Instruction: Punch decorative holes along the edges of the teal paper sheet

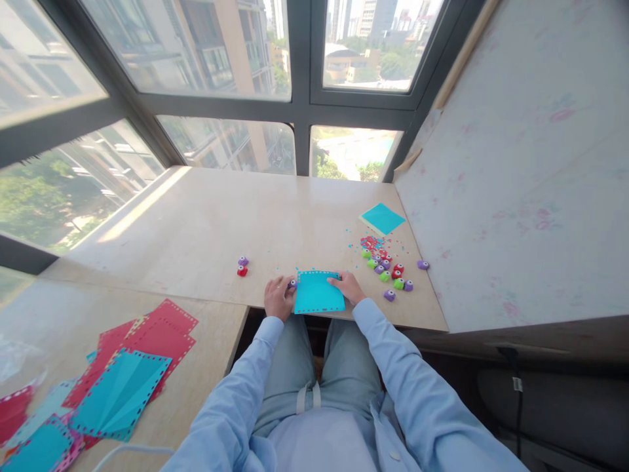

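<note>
A blue sheet of paper [320,293] with small holes punched along its edges lies at the table's front edge, in front of my lap. My left hand [278,296] is closed around a small purple craft punch [291,284] at the sheet's left edge. On the right, my right hand [348,286] grips the sheet's upper right side, thumb on top and fingers hidden beneath. To the left stand another purple punch [243,261] and a red punch [242,271], close together.
Several coloured punches [384,276] lie to the right, beside red and blue paper bits [374,244]. Behind them is a stack of blue paper [383,218]. Punched red sheets [164,321] and blue sheets [122,393] cover the left table. A wall [521,164] bounds the right side.
</note>
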Motion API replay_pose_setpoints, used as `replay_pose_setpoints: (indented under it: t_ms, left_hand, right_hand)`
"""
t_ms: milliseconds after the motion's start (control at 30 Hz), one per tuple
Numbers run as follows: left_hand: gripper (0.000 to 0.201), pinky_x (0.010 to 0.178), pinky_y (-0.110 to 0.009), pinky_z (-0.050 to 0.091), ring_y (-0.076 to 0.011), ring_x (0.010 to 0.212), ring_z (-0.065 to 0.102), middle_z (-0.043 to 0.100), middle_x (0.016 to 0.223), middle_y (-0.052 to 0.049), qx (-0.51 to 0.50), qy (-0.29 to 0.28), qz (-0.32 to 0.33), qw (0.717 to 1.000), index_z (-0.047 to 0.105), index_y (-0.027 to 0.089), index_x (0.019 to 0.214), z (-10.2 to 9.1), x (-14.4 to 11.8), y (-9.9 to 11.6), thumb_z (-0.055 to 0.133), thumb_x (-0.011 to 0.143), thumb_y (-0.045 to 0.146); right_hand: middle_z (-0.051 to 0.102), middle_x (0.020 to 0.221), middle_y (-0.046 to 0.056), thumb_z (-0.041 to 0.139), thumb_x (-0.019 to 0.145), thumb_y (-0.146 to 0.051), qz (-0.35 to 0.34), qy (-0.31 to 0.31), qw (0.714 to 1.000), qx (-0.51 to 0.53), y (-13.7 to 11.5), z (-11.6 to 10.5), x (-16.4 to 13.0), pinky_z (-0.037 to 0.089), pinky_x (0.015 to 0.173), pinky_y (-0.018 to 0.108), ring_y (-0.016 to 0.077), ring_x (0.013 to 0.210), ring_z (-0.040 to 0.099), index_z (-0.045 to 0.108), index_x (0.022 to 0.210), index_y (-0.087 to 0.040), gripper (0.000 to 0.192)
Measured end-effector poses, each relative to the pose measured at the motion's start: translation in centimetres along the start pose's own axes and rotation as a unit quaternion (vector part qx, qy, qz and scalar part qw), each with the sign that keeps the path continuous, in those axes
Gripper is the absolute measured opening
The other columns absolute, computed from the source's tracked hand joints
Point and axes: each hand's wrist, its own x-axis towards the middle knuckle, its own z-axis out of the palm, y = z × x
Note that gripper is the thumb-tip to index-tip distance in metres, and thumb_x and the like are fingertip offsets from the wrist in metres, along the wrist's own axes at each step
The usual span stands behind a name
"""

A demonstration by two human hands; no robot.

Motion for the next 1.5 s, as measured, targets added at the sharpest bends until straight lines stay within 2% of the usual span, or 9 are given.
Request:
replay_pose_setpoints:
  t_ms: [333, 667, 1033, 1300, 1500]
  left_hand:
    - [0.029, 0.109, -0.046, 0.030, -0.0251, 0.119, 0.054, 0.068, 0.115, -0.007, -0.003, -0.004, -0.002, 1.000, 0.065, 0.027, 0.115, -0.12, 0.03, 0.06, 0.054, 0.089, 0.029]
    - [0.028, 0.108, -0.045, 0.031, -0.0245, 0.117, 0.055, 0.068, 0.113, -0.008, -0.008, 0.002, -0.009, 1.000, 0.066, 0.026, 0.114, 0.16, 0.04, -0.25, 0.054, 0.088, 0.030]
    - [0.029, 0.108, -0.046, 0.032, -0.0250, 0.117, 0.055, 0.068, 0.114, -0.008, -0.016, 0.001, 0.000, 1.000, 0.066, 0.026, 0.113, -0.03, 0.02, -0.20, 0.056, 0.087, 0.032]
    - [0.030, 0.109, -0.046, 0.032, -0.0250, 0.118, 0.055, 0.068, 0.114, -0.008, -0.021, -0.009, 0.000, 1.000, 0.067, 0.027, 0.113, -0.51, 0.04, -0.01, 0.054, 0.087, 0.033]
    - [0.030, 0.109, -0.047, 0.032, -0.0248, 0.119, 0.054, 0.068, 0.115, -0.006, -0.031, -0.022, -0.005, 0.999, 0.067, 0.028, 0.113, -0.61, 0.17, -0.19, 0.052, 0.087, 0.031]
  right_hand:
    - [0.066, 0.068, 0.001, 0.064, 0.070, -0.042, -0.024, -0.003, 0.998, -0.050, 0.19, -0.03, -0.13, 0.042, 0.058, 0.025, 0.0145, 0.061, 0.053, 0.069, 0.083, -0.014, 0.031]
    - [0.066, 0.070, 0.000, 0.062, 0.072, -0.041, -0.045, 0.009, 0.995, -0.093, 0.45, 0.02, 0.00, 0.043, 0.062, 0.027, 0.0152, 0.064, 0.054, 0.070, 0.080, -0.015, 0.028]
    - [0.065, 0.066, 0.000, 0.060, 0.072, -0.044, -0.040, 0.008, 0.995, -0.093, 0.43, 0.04, -0.04, 0.041, 0.057, 0.025, 0.0143, 0.059, 0.051, 0.069, 0.078, -0.016, 0.030]
    - [0.059, 0.059, -0.002, 0.060, 0.072, -0.043, -0.035, 0.010, 0.996, -0.086, 0.25, 0.04, -0.18, 0.036, 0.049, 0.023, 0.0113, 0.052, 0.045, 0.065, 0.071, -0.016, 0.027]
    - [0.062, 0.062, -0.002, 0.060, 0.072, -0.042, -0.035, 0.016, 0.995, -0.090, 0.26, 0.05, -0.04, 0.039, 0.052, 0.023, 0.0123, 0.055, 0.048, 0.067, 0.076, -0.015, 0.028]
